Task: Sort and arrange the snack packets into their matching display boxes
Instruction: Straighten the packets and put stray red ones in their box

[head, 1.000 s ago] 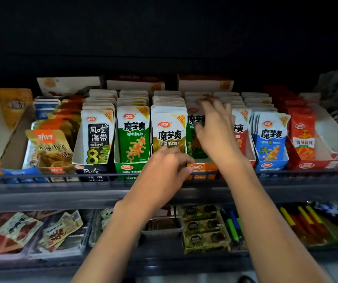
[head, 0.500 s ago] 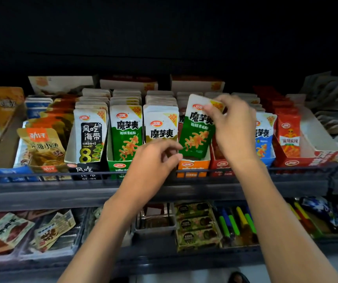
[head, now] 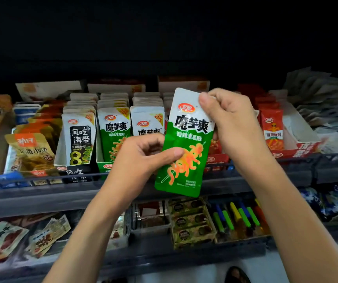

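Observation:
A green and white snack packet (head: 186, 137) is held up in front of the upper shelf. My right hand (head: 229, 123) pinches its top right corner. My left hand (head: 143, 158) grips its left edge, thumb across the front. Behind on the shelf stand rows of packets in display boxes: a green box (head: 104, 166) with matching green packets (head: 114, 131), a row of white packets (head: 146, 121), a black box (head: 76, 172) with black-labelled packets (head: 80, 139), and a red box (head: 298, 148) with a red packet (head: 272, 129). The boxes behind the held packet are mostly hidden.
Gold fish-snack packets (head: 31, 152) lie at the left of the upper shelf. A grey shelf rail (head: 41, 193) runs along the front. The lower shelf holds loose packets (head: 4, 240), stacked brown packs (head: 190, 221) and coloured sticks (head: 237, 219). Pale packets (head: 325, 94) pile at far right.
My right hand has pulled the green packet out of its row and brought it toward me. My left hand rose from the shelf edge and took hold of the packet's left side.

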### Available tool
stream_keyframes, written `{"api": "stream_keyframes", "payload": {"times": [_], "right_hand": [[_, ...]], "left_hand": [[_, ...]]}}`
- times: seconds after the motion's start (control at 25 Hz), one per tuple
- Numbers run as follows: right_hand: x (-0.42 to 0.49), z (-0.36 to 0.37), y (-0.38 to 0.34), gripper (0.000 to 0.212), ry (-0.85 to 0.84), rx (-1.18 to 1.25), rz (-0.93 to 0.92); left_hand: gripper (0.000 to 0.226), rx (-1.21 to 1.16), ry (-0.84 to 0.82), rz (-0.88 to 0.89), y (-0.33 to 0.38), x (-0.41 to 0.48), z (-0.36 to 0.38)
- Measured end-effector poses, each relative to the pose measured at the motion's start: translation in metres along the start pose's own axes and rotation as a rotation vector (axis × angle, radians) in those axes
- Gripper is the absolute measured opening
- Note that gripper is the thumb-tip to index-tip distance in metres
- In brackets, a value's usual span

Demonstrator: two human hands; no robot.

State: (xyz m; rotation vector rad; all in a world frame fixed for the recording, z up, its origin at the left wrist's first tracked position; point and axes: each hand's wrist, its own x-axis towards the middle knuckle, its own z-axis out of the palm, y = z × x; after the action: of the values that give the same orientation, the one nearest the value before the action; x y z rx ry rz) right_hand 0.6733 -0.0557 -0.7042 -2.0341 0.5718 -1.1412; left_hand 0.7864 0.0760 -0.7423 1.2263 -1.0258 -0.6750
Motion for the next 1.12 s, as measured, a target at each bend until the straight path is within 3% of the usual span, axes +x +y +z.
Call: {"api": "stream_keyframes", "payload": {"times": [0.4,0.64,0.72,0.88,1.0,1.12], "right_hand": [[0.001,0.0,-0.009,0.029,-0.075,0.097,-0.025],[-0.004,0.019,-0.025,0.021,-0.259,0.03,-0.088],[-0.001,0.022,-0.027,0.018,-0.199,0.098,-0.091],[0.007,0.005,-0.022,0.018,0.067,0.236,0.014],[0.008,-0.002,-0.015,0.019,0.152,0.312,0.082],[0.008,0.0,-0.013,0.019,0.128,0.307,0.115]], "left_hand": [[0.023,0.016,0.063,0.001,0.002,0.002,0.0],[0.021,0.32,0.188,0.072,0.032,-0.005,-0.035],[0.015,0.36,0.29,0.117,0.038,-0.003,-0.049],[0.012,0.192,0.552,0.141,0.039,0.019,-0.084],[0.016,0.275,0.535,0.064,0.022,0.037,-0.099],[0.016,0.313,0.576,0.036,0.008,0.051,-0.11]]}}
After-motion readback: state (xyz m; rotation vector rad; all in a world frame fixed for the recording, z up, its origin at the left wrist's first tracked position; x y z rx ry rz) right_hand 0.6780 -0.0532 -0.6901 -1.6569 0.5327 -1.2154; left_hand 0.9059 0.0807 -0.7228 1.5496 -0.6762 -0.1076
